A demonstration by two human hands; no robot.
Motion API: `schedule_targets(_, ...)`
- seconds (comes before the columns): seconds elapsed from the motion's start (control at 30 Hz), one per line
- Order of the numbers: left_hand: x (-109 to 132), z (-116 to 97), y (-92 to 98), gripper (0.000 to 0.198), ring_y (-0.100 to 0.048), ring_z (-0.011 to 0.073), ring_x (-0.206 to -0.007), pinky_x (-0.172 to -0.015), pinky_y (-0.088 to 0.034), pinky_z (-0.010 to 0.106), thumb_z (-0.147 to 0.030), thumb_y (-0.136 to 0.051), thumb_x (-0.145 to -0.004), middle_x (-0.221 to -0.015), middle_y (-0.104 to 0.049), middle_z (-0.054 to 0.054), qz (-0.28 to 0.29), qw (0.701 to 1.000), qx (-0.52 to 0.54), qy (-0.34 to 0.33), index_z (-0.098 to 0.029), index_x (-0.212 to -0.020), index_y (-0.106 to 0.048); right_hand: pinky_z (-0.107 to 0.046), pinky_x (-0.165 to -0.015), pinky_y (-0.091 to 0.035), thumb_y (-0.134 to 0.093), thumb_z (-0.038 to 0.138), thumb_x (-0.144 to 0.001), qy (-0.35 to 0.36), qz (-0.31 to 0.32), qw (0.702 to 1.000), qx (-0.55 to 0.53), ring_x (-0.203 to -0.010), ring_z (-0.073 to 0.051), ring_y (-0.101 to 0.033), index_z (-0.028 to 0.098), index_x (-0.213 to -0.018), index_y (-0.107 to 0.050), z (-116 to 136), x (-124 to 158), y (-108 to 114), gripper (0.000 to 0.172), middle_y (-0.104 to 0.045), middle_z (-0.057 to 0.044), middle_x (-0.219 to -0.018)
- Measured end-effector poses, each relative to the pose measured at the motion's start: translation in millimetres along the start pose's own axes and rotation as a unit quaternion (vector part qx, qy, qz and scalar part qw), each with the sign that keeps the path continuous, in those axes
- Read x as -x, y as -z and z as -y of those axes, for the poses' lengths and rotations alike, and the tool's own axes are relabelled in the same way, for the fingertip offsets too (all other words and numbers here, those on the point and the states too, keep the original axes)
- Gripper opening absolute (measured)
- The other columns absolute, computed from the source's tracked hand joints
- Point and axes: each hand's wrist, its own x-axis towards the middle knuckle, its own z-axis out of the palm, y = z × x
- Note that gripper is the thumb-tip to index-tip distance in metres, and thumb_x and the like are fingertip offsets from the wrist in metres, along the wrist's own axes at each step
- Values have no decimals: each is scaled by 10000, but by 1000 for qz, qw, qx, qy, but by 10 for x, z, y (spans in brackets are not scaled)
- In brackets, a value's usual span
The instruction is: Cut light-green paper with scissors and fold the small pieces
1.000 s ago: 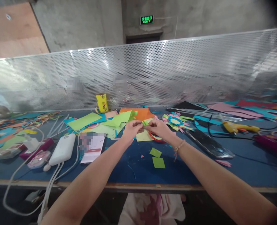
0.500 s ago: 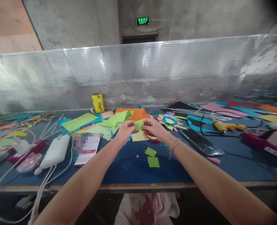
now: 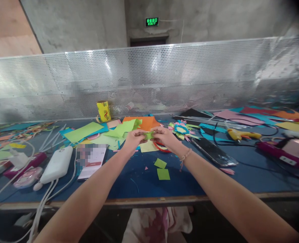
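Observation:
A small piece of green paper (image 3: 148, 135) is pinched between the fingertips of my left hand (image 3: 135, 140) and my right hand (image 3: 164, 139), above the middle of the blue table. It looks narrow and bent, and the fingers hide its ends. Two green paper squares (image 3: 163, 174) lie nearer to me on the tabletop. Beneath and behind my hands are a pale yellow sheet (image 3: 147, 146), red-handled scissors or a red ring (image 3: 161, 147) partly covered by my right hand, and an orange sheet (image 3: 146, 123). Right of my hands sits a layered paper flower (image 3: 181, 129).
At left lie a white power bank (image 3: 57, 164) with cables, a lit phone (image 3: 93, 162) and paper scraps. A dark phone (image 3: 214, 152), a yellow glue gun (image 3: 242, 134) and a purple power strip (image 3: 283, 153) lie at right. A perforated metal screen (image 3: 149, 81) closes the back.
The green paper shows a narrower face now, seemingly bent between my fingers. Both hands keep their pinch on it. The whole view has shifted slightly.

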Motion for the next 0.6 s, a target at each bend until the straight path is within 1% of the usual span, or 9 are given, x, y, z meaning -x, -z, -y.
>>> schedule_targets(0.1,16,-25,-12,108,-590,112,-636,-695,-501,293,-49,-588,-564,-676,-636,42,3,1000,0,-3,-116,-632,-639,-255,-656,-483,-518,120,-602,-7,-6,999,-42,-590,-90,-575,176,-699,-570,32,19,-18,123,-591,12,-648)
schedule_targets(0.2,26,-46,-25,105,-595,120,-650,-719,-498,295,-35,-564,-566,-664,-640,54,-3,1000,18,10,-113,-586,-632,-282,-719,-480,-530,183,-623,13,-1,997,-70,-652,-106,-581,162,-664,-577,47,28,-25,65,-591,-6,-664)
schedule_targets(0.27,24,-45,-26,65,-594,127,-649,-716,-500,301,-64,-580,-577,-654,-636,60,-7,999,29,15,-110,-569,-624,-294,-724,-477,-569,249,-639,38,2,999,-35,-653,-111,-574,157,-662,-581,44,27,-22,95,-585,-7,-659)
schedule_targets(0.33,17,-35,-18,18,-588,122,-629,-703,-501,301,-106,-628,-572,-633,-626,54,-1,1000,18,8,-109,-588,-621,-296,-707,-477,-621,284,-628,65,-2,997,33,-631,-109,-566,158,-678,-583,37,26,-16,141,-584,-3,-657)
schedule_targets(0.37,14,-30,-13,69,-583,118,-615,-692,-502,302,-121,-657,-559,-623,-621,46,4,1000,5,2,-111,-617,-620,-295,-697,-478,-639,287,-621,75,-6,995,65,-625,-109,-565,160,-696,-584,35,28,-14,156,-590,-3,-660)
schedule_targets(0.47,14,-31,0,193,-575,113,-589,-646,-501,304,-120,-699,-526,-626,-620,33,10,999,-51,-9,-130,-694,-603,-294,-663,-486,-638,274,-637,82,-15,990,114,-619,-119,-580,174,-763,-592,38,38,-20,167,-620,-11,-676)
schedule_targets(0.6,23,-44,2,136,-552,105,-556,-583,-472,260,-93,-667,-536,-592,-603,29,0,989,-146,-17,-129,-652,-605,-301,-656,-490,-596,256,-681,89,-10,982,168,-640,-136,-597,175,-762,-610,65,36,-25,116,-640,-26,-707)
